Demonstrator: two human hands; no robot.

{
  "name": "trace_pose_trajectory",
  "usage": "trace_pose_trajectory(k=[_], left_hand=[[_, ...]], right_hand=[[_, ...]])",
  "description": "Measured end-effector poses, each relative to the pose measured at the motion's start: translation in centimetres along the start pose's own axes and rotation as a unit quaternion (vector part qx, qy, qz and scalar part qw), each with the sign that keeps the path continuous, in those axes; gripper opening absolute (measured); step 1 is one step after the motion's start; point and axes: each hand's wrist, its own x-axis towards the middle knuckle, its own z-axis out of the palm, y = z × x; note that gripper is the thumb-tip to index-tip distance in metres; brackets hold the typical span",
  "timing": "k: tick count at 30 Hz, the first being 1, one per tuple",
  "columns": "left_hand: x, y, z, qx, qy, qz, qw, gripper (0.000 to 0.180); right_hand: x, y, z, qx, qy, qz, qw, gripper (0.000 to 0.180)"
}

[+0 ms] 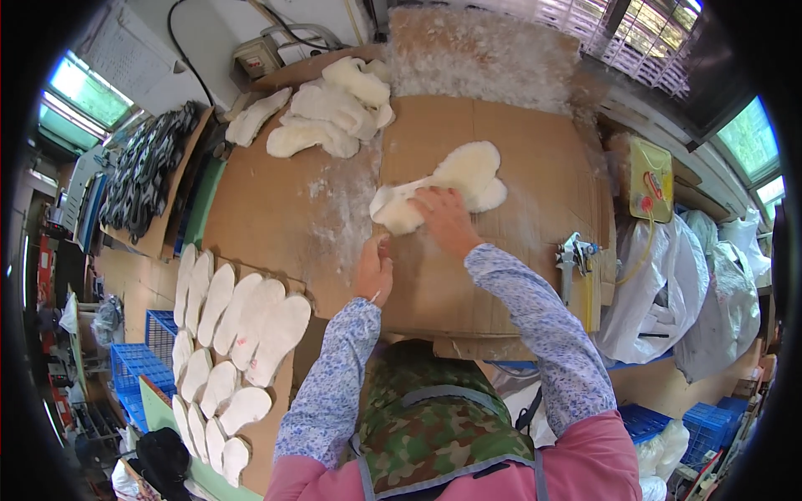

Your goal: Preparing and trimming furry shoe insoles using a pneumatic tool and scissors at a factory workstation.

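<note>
Two cream fleece insoles [469, 169] lie partly overlapped on the cardboard-covered table, their left ends close together. My right hand [443, 219] comes over them from the near side, its fingers bent and gripping the pile near the left end. Just short of that end, my left hand [374, 269] is raised with its fingers loosely apart, and nothing shows in it. A pile of similar fleece insoles [330, 113] sits at the far left of the table.
Rows of pale insoles [242, 321] lie on a board at the left. A spray gun [573, 257] hangs at the right table edge, near a yellow container [651, 179] with a hose. White sacks [660, 284] stand beyond. A fluff-covered board [484, 58] rises behind.
</note>
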Motion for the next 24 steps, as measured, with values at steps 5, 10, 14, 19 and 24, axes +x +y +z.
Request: trace_pose_trajectory(k=[5,10,14,19,24], left_hand=[[5.1,1.6,0.8,-0.026,0.001,0.032,0.999,0.061],[9.0,5.1,-2.7,-0.084,0.025,0.048,0.995,0.063],[12.3,12.0,-3.0,-0.135,-0.030,0.139,0.981,0.061],[13.0,19.0,-4.1,-0.051,-0.097,0.299,0.948,0.062],[11.6,20.1,-2.7,-0.108,-0.241,0.233,0.936,0.052]], right_hand=[[3.1,3.7,2.3,0.031,-0.019,-0.013,0.999,0.028],[8.7,9.0,-5.9,0.580,0.094,0.301,0.751,0.026],[7.8,10.7,-13.4,0.234,-0.072,0.261,0.934,0.028],[6.2,3.7,-18.0,0.393,-0.047,0.222,0.891,0.032],[1.4,0.8,-20.9,0.399,-0.122,0.234,0.878,0.034]])
